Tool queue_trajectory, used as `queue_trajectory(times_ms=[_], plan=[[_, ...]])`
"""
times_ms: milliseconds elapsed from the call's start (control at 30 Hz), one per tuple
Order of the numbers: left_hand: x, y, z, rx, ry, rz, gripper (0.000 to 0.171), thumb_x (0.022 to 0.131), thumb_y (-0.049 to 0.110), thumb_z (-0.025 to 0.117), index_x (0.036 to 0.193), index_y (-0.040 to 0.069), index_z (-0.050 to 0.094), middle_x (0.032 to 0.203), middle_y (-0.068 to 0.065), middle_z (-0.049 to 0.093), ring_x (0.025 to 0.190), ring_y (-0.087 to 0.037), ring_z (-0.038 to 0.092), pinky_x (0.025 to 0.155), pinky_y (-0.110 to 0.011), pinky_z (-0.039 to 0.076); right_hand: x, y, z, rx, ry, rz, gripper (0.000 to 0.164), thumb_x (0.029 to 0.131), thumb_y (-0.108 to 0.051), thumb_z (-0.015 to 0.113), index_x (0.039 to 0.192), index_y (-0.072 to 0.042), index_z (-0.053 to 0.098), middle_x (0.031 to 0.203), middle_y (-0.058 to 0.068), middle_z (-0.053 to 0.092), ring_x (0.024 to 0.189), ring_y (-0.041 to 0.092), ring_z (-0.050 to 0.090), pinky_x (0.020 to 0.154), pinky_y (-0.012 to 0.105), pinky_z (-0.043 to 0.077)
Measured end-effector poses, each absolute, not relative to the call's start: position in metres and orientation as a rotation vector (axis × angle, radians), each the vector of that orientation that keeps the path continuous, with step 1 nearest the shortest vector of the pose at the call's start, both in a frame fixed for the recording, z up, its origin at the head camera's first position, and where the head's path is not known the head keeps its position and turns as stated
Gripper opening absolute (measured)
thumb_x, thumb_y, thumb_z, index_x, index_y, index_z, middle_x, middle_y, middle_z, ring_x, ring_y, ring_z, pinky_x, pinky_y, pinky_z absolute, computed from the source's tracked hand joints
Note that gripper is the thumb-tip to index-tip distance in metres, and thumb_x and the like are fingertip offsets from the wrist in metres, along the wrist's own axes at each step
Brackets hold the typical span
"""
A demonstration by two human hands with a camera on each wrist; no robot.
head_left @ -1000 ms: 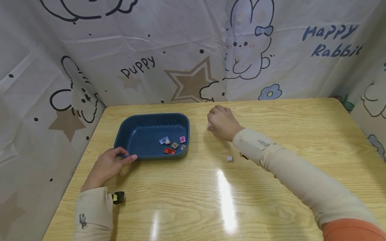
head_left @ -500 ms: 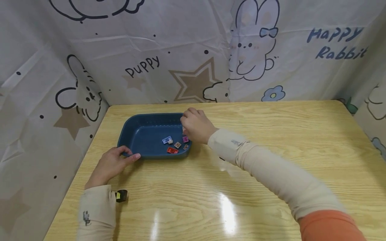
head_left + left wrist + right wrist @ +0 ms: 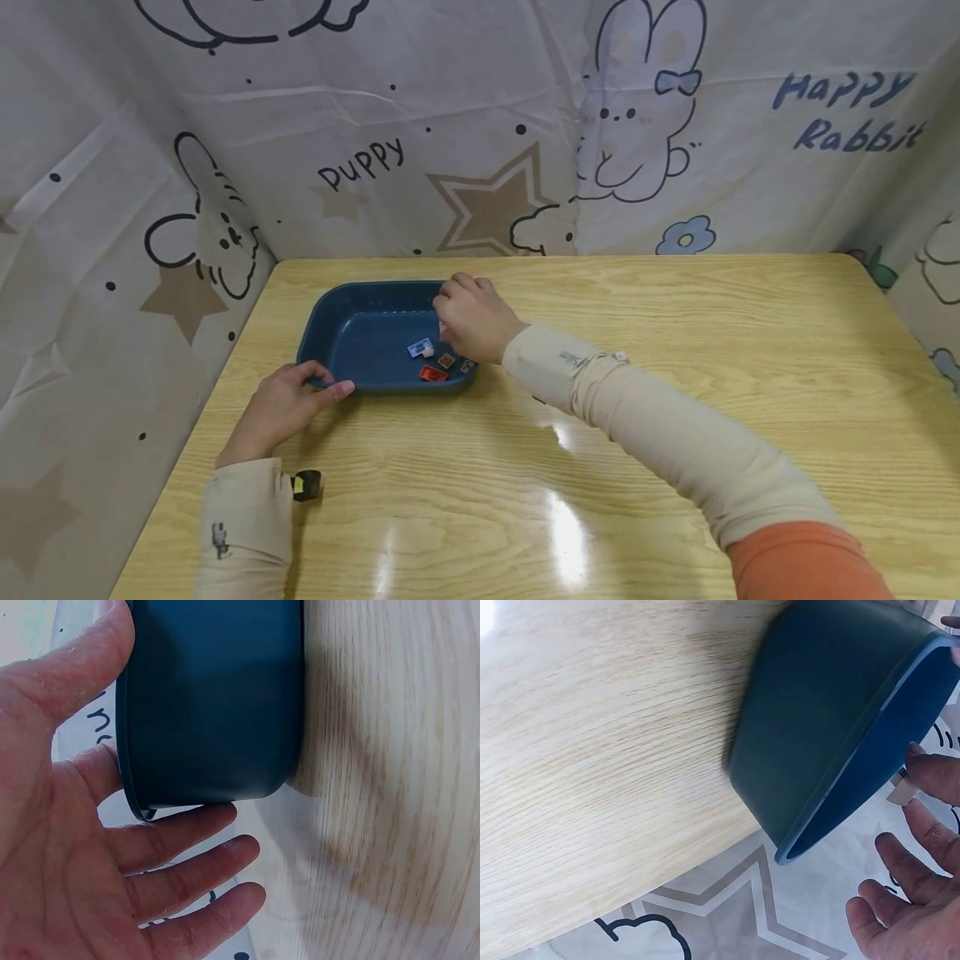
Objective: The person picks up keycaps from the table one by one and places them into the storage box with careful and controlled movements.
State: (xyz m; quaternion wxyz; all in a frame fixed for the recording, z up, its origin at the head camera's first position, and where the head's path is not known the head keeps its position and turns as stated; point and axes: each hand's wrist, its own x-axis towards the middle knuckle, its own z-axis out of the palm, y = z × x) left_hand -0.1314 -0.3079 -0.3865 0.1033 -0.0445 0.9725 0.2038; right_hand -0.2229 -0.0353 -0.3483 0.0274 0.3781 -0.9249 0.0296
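Note:
A dark blue basin (image 3: pixel 367 350) stands on the table at the left. Its near left corner is held by my left hand (image 3: pixel 281 412), which pinches the rim between thumb and index finger; the other fingers lie against the outside. Over the basin's right end, my right hand (image 3: pixel 477 321) pinches a small pale tile-like piece (image 3: pixel 903 789) between thumb and index finger. Inside the basin lie a blue piece (image 3: pixel 418 347), a white piece (image 3: pixel 428 352), an orange-red piece (image 3: pixel 432 373) and small tan pieces (image 3: pixel 447 361). The right hand hides part of the basin's right side.
On the wooden table (image 3: pixel 420 492), a small whitish piece (image 3: pixel 620 356) shows behind the right sleeve. A dark bit (image 3: pixel 539 400) peeks out under that sleeve, mostly hidden. A printed cloth (image 3: pixel 360 92) hangs behind the table.
My right hand has moved left from the table beside the basin to above its right end, carrying the small piece. My left hand stays on the rim.

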Motion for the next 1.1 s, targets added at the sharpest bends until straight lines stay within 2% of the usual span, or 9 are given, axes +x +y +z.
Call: queue_trajectory(times_ms=[300, 433, 633, 767, 1100], plan=[[-0.133, -0.301, -0.385, -0.118, 2.858, 0.607, 0.06, 0.085, 0.067, 0.055, 0.103, 0.01, 0.06, 0.107, -0.016, 0.06, 0.091, -0.027, 0.052, 0.074, -0.038, 0.041, -0.219, -0.027, -0.351, 1.187, -2.892, 0.095, 0.039, 0.092, -0.036, 0.063, 0.121, -0.01, 0.061, 0.132, 0.009, 0.055, 0.127, 0.027, 0.047, 0.104, 0.047, 0.042], [-0.134, -0.3, -0.384, -0.106, 2.857, 0.609, 0.061, 0.084, 0.067, 0.054, 0.104, 0.01, 0.061, 0.107, -0.016, 0.06, 0.09, -0.026, 0.053, 0.073, -0.037, 0.041, -0.222, -0.014, -0.352, 1.127, -2.908, 0.127, 0.038, 0.092, -0.035, 0.063, 0.119, -0.008, 0.062, 0.131, 0.01, 0.056, 0.127, 0.028, 0.048, 0.105, 0.048, 0.041], [-0.133, -0.3, -0.383, -0.081, 2.867, 0.58, 0.061, 0.086, 0.066, 0.053, 0.106, 0.009, 0.061, 0.11, -0.019, 0.06, 0.092, -0.029, 0.055, 0.076, -0.043, 0.043, -0.227, 0.013, -0.355, 1.025, -2.975, 0.17, 0.04, 0.09, -0.033, 0.065, 0.12, -0.006, 0.061, 0.134, 0.013, 0.054, 0.131, 0.032, 0.044, 0.108, 0.05, 0.037], [-0.132, -0.301, -0.384, -0.083, 2.866, 0.57, 0.062, 0.086, 0.066, 0.053, 0.107, 0.008, 0.061, 0.112, -0.021, 0.06, 0.095, -0.031, 0.055, 0.079, -0.046, 0.044, -0.228, 0.034, -0.361, 0.97, -3.006, 0.188, 0.036, 0.091, -0.032, 0.065, 0.115, -0.006, 0.063, 0.132, 0.013, 0.055, 0.13, 0.032, 0.044, 0.108, 0.051, 0.037], [-0.132, -0.305, -0.384, -0.066, 2.87, 0.564, 0.062, 0.087, 0.066, 0.052, 0.107, 0.008, 0.061, 0.105, -0.017, 0.061, 0.088, -0.026, 0.054, 0.076, -0.043, 0.043, -0.221, 0.069, -0.373, 0.889, -3.017, 0.222, 0.031, 0.09, -0.031, 0.066, 0.107, -0.005, 0.065, 0.129, 0.015, 0.057, 0.127, 0.034, 0.048, 0.103, 0.053, 0.041]])
